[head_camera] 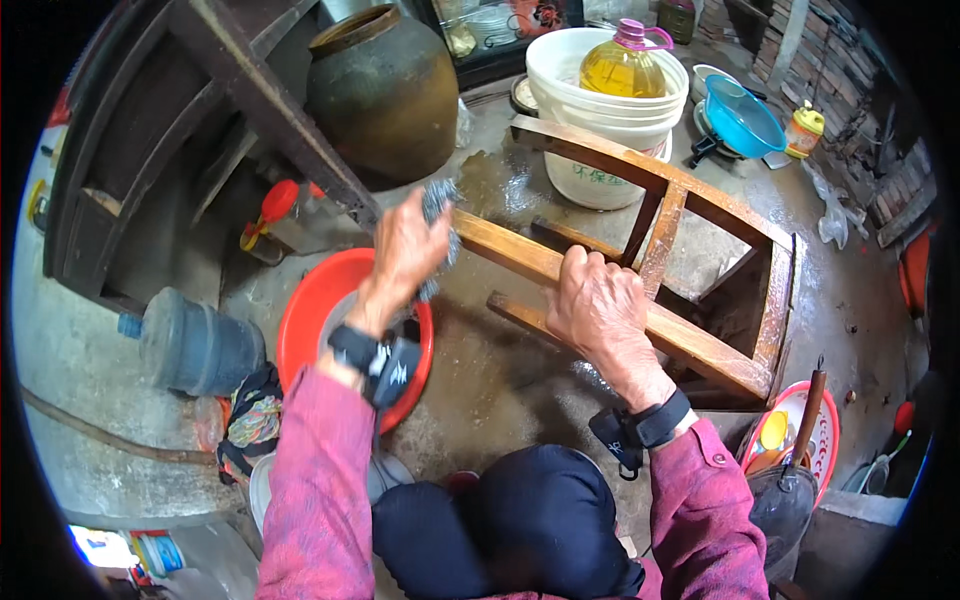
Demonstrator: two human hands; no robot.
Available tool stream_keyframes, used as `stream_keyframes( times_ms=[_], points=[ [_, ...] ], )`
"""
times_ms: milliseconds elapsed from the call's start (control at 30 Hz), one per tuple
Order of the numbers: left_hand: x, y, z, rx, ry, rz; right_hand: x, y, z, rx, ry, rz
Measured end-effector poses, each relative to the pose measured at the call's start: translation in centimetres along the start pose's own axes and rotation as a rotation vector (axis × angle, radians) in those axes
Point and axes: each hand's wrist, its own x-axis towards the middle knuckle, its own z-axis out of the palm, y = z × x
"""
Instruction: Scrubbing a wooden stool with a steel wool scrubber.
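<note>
A wet wooden stool [697,345] lies tipped over on the floor before me, its legs pointing left. My right hand [600,304] grips one of its legs about midway, fingers closed round the wood. At the end of that same leg, my left hand [409,244] holds a grey, dark-flecked cloth [441,199] against the wood; the hand is slightly blurred. Under my left forearm stands a red plastic basin [304,322], and something dark inside it is partly hidden by the wrist. Black bands with small devices sit on both wrists.
A white bucket [600,180] holding an oil bottle [622,71] stands behind the stool, beside a large clay jar [382,97]. A blue water jug [202,341] lies at left below a dark wooden cabinet [135,150]. At right are a blue basin [742,116] and a pan [780,506].
</note>
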Motion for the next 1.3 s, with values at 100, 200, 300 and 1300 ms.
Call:
stream_keyframes(
  times_ms=[100,200,300,1300],
  points=[
    [-0.9,0.7,0.6,0.024,0.051,0.042,0.8,0.1,-0.7,0.028,-0.069,0.014],
    [1.0,0.9,-1.1,0.127,-0.040,-0.184,0.3,0.8,-0.1,0.003,-0.018,-0.042],
    [0.1,-3.9,-0.1,0.115,-0.032,-0.309,-0.7,1.7,0.5,-0.040,0.095,-0.156],
    [-0.1,9.2,-6.8,-0.854,0.228,0.064,-5.6,8.0,-13.2,0.398,0.136,0.122]
  ],
)
